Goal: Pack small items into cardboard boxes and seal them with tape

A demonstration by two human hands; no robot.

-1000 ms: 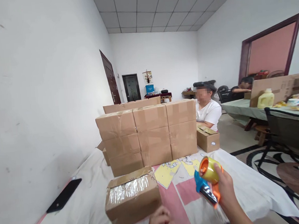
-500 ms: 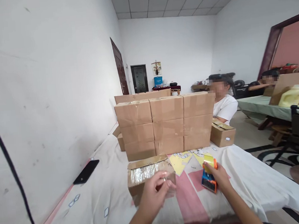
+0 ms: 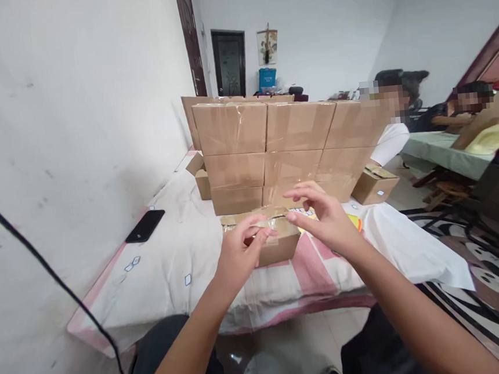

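A small cardboard box [image 3: 281, 249] lies before me on the cloth-covered table, with clear tape on its top. At its near left side, my left hand [image 3: 240, 249] is closed in a pinch on a strip of clear packing tape [image 3: 272, 223] that stretches across the box top. Over the box's right end, my right hand [image 3: 325, 218] is open, thumb and fingers apart, with nothing held. Mostly hidden behind that hand is the tape dispenser [image 3: 356, 221]; only some yellow and orange shows.
Stacked cardboard boxes [image 3: 293, 126] form a wall just behind. Another carton [image 3: 374, 186] stands to the right, and an open one [image 3: 202, 183] to the left. A black phone [image 3: 145, 226] lies on the left. A person in white [image 3: 389, 144] sits beyond the stack.
My right hand has let go of the tape dispenser and moved over the box, opening. My left hand still pinches the tape. The view has tilted down.
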